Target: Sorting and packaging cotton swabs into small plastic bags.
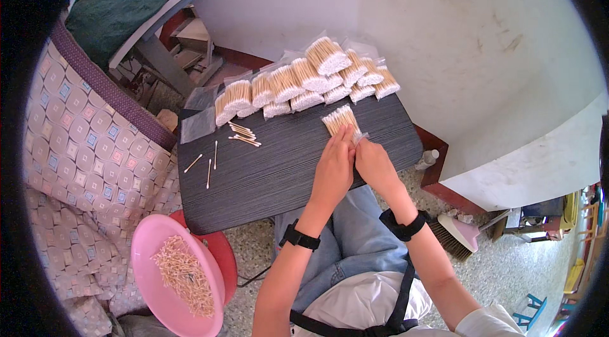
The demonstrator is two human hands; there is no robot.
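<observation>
1. White plaster wall (285,7), scuffed, behind a dark worktop (273,175) with ridged wood-grain texture and rounded corners.
2. Bagged swab bundles (285,83): pale sticks, white cotton tips, thin clear film; stacked in layers along far edge. Any print too small to read.
3. Flat clear bags (198,126) at far-left corner; loose swabs (243,134) in a small heap nearby, three singles toward left edge.
4. Working swab bundle (341,121): right half of worktop, between stack and near edge, just beyond the hands.
5. Left hand (336,162): fingers together, closed over bundle's near part; thumb contact unclear.
6. Right hand (377,162): fingers curled beside crumpled film (361,136) at bundle's near end; cannot tell whether pinching.
7. Smooth pink plastic basin (142,273), heaped with swabs, beyond near-left corner.
</observation>
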